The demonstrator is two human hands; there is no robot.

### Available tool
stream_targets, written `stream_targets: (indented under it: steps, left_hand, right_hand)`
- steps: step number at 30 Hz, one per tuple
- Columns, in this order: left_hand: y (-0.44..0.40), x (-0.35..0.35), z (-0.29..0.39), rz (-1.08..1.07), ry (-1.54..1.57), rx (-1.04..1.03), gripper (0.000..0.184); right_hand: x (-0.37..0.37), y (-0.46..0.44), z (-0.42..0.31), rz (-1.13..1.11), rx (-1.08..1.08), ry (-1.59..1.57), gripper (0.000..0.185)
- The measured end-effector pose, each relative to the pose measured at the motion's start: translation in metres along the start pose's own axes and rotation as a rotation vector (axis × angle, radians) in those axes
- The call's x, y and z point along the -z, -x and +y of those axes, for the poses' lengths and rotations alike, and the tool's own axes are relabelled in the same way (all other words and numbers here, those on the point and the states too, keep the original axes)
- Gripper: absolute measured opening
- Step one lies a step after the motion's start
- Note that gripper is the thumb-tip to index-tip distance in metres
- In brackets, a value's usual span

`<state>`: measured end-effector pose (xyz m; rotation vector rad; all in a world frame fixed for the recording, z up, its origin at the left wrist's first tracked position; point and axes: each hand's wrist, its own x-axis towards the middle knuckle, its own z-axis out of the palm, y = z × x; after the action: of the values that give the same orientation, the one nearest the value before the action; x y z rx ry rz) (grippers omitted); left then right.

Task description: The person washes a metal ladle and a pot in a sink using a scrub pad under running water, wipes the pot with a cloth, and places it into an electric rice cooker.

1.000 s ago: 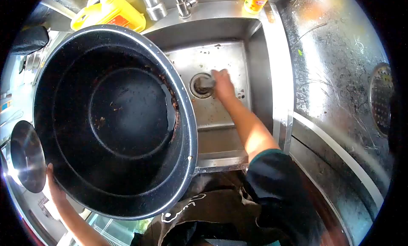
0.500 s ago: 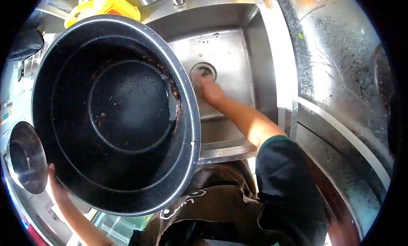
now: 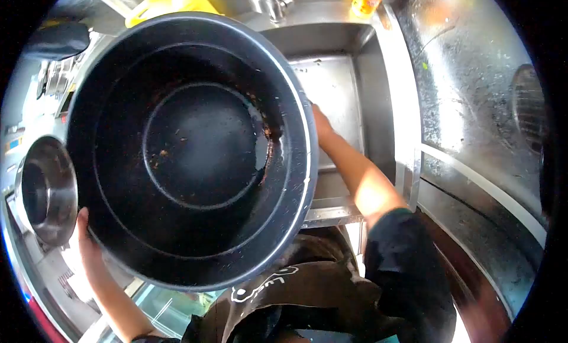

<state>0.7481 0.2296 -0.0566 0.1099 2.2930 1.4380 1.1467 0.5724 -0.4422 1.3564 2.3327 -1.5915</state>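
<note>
A large black basin [image 3: 201, 236], tilted with its mouth facing me, fills the left and middle of the head view. Reddish-brown scraps and a little water lie along its inner right side. My left hand [image 3: 89, 242] grips the basin's lower left edge; most of its fingers are behind the rim. My right hand [image 3: 320, 125] is at the basin's right rim, over the sink [image 3: 378, 94], its fingers hidden behind the basin. Whether it holds the rim or only touches it cannot be seen. Close beside my left hand is a shiny steel bowl [image 3: 62, 195].
Behind the basin stand a yellow jug [image 3: 177, 2] and a steel tap [image 3: 275, 8]. An orange bottle [image 3: 367, 1] is at the sink's back right corner. A wet steel surface [image 3: 467, 88] lies to the right. Below left is a clear plastic container [image 3: 171, 307].
The basin has shifted right and slightly up in view, now covering the drain. My right hand has left the drain for the basin's right rim. My left hand stays at the basin's edge.
</note>
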Motion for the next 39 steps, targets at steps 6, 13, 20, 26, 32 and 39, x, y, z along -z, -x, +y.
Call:
stream_targets:
  steps: [6,13,20,26,32,39]
  left_hand:
    - [0.045,-0.067,0.017,-0.095,-0.114,-0.233,0.050]
    - [0.099,-0.136,0.043,-0.219,-0.280,-0.446,0.022]
    - [0.112,-0.180,0.038,-0.423,-0.394,-0.279,0.013]
    - [0.122,-0.221,0.028,-0.471,-0.389,-0.256,0.021]
    - [0.125,-0.238,0.029,-0.454,-0.416,-0.334,0.026]
    - [0.114,-0.255,0.017,-0.470,-0.402,-0.287,0.017]
  right_hand:
    - [0.083,0.119,-0.097,0.305,-0.196,-1.272,0.057]
    - [0.114,0.167,-0.150,0.419,-0.097,-0.578,0.059]
    - [0.137,0.140,-0.085,0.571,-0.026,-0.408,0.047]
    - [0.153,0.140,-0.035,0.586,-0.145,0.003,0.045]
    - [0.161,0.158,-0.047,0.608,-0.191,0.182,0.041]
    - [0.181,0.160,-0.057,0.523,-0.310,0.304,0.044]
